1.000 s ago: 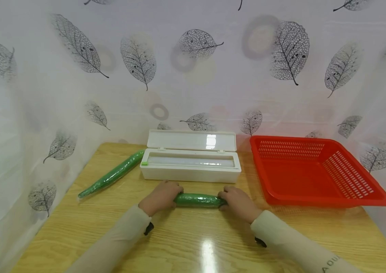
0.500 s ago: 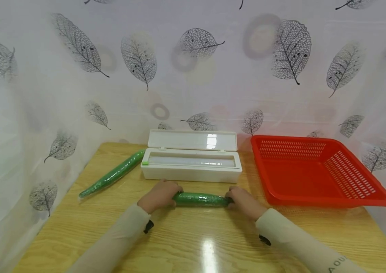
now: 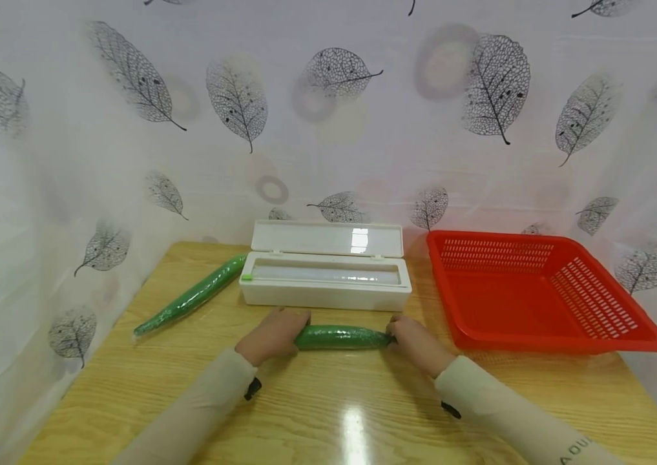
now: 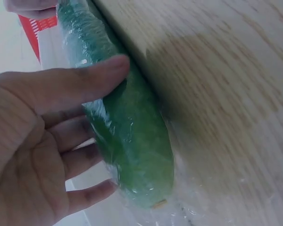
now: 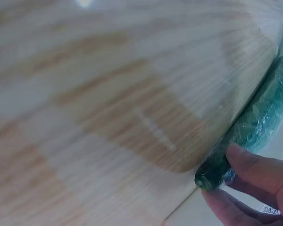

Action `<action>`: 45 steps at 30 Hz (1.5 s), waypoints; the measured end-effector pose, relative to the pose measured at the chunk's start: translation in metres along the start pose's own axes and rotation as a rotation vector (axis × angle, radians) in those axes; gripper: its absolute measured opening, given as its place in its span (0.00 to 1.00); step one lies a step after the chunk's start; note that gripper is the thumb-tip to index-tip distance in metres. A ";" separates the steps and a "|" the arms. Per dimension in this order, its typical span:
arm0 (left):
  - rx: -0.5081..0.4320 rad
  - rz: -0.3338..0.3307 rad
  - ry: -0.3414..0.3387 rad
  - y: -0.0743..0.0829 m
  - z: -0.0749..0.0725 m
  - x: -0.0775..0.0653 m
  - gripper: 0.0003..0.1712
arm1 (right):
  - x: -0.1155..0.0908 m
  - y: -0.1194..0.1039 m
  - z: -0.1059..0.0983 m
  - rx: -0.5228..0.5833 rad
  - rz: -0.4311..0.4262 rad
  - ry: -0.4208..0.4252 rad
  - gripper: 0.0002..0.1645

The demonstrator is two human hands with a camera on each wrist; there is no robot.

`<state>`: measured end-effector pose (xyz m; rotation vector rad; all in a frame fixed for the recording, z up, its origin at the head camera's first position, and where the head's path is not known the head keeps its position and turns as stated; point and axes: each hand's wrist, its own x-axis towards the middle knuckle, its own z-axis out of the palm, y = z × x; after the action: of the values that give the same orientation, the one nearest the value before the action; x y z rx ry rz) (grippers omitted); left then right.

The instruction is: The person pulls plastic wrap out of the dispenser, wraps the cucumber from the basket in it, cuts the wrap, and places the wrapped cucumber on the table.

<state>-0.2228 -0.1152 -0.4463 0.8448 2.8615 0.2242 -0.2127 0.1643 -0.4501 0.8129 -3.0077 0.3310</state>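
Note:
A green cucumber [image 3: 342, 337] in clear plastic film lies crosswise on the table in front of the white box. My left hand [image 3: 274, 334] grips its left end. In the left wrist view the thumb [image 4: 101, 75] lies across the cucumber and the fingers reach behind it; loose film [image 4: 203, 214] spreads past the blunt end. My right hand [image 3: 419, 343] pinches the narrow, dark right end. The right wrist view shows that tip [image 5: 207, 181] between thumb and fingers. A second wrapped cucumber [image 3: 194, 296] lies slanted at the left, near neither hand.
Behind the hands stands a white cling film box [image 3: 325, 297], its lid [image 3: 305, 237] raised and a film roll [image 3: 322, 274] inside. A red plastic basket [image 3: 648, 339] sits at the right. A leaf-patterned curtain [image 3: 328, 142] hangs behind the table.
My right hand has slid a little to the right along the cucumber, out to its tip. The cucumber has shifted slightly away from me. My left hand has stayed at its end.

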 end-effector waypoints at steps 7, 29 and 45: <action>0.054 -0.012 0.024 0.001 -0.002 0.002 0.24 | 0.002 0.000 0.003 -0.071 -0.005 0.029 0.05; -0.046 -0.008 0.024 -0.014 -0.010 -0.007 0.24 | 0.001 0.006 -0.006 -0.139 -0.132 -0.018 0.08; -0.116 -0.008 0.015 -0.018 -0.006 -0.008 0.14 | 0.022 -0.024 0.003 -0.279 -0.452 0.014 0.32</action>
<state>-0.2266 -0.1355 -0.4430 0.8127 2.8332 0.3933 -0.2200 0.1325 -0.4466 1.3937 -2.6561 -0.0894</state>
